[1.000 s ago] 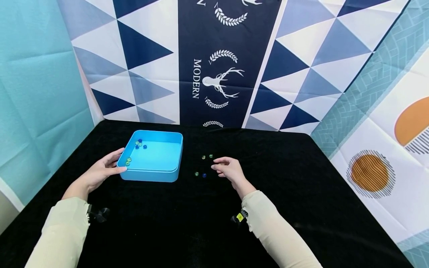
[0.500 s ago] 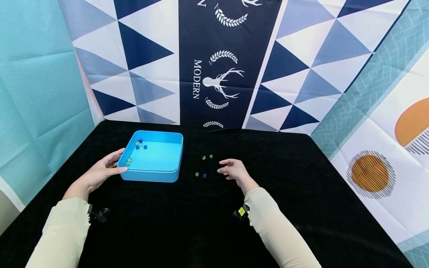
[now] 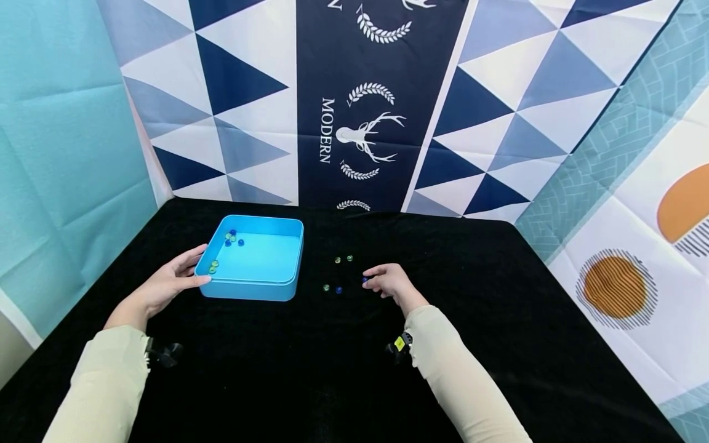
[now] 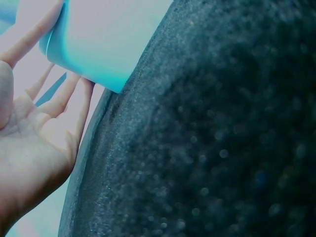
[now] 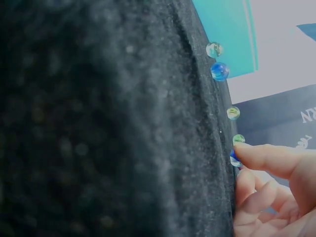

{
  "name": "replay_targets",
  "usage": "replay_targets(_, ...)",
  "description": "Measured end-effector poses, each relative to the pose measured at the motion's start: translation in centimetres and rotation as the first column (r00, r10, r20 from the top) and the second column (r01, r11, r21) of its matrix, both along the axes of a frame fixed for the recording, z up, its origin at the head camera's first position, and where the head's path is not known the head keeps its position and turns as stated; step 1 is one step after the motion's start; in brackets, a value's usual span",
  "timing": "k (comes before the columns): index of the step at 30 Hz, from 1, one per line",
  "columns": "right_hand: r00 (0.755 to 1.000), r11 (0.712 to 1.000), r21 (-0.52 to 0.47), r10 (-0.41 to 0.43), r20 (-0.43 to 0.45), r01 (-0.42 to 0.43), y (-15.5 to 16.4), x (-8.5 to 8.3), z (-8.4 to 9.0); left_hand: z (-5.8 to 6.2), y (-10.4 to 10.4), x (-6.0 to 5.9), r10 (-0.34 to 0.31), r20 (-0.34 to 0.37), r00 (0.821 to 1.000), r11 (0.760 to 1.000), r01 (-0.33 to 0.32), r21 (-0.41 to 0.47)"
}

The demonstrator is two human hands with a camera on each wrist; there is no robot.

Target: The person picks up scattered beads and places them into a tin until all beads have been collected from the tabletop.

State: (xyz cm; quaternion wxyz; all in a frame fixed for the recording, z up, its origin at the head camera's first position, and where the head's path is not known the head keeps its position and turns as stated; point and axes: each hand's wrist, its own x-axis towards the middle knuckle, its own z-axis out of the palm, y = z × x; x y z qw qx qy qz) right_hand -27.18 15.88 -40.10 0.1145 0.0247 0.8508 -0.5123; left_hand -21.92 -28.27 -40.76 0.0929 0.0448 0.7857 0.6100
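Observation:
My left hand [image 3: 166, 283] grips a light blue box [image 3: 252, 292] at its left front corner, thumb on the rim and the other fingers along the outer side. Inside the box, against its left wall, lie several blue and greenish glass marbles [image 3: 240, 242]. My right hand [image 3: 392, 284] is low over the black cloth, pinching a blue marble [image 3: 364, 279] at its thumb and fingertips. In the right wrist view the thumb tip overlaps that blue marble [image 5: 235, 159]. Just left of this hand sit another blue marble [image 3: 338, 290] and three greenish ones, a near one [image 3: 326, 288] among them.
Black cloth [image 3: 288, 369] covers the table. Patterned fabric [image 3: 354, 135] hangs behind it, with teal fabric [image 3: 66, 135] on the left and a printed white sheet [image 3: 626, 289] on the right.
My right hand has shifted a little to the right, and a blue marble now shows at its fingertips. The left hand, the box and the other marbles have stayed put.

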Motion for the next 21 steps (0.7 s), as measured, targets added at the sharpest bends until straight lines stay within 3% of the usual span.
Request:
replay_targets(8,0.999,0.999,0.002,-0.042,0.017,0.042,-0.14,-0.14,-0.11,-0.30,0.01,-0.07,0.001,-0.005,1.000,1.000,0.000,0.021)
replay_targets(13,0.997,0.991,-0.116,-0.055,0.048,0.061,0.27,-0.26,-0.33,-0.22,0.09,0.05,-0.001,-0.006,1.000,1.000,0.001,0.021)
replay_targets(21,0.988,0.947,-0.289,-0.116,0.098,0.140,0.55,-0.23,-0.32,-0.16,0.25,0.11,0.006,0.000,1.000,1.000,-0.006,0.015)
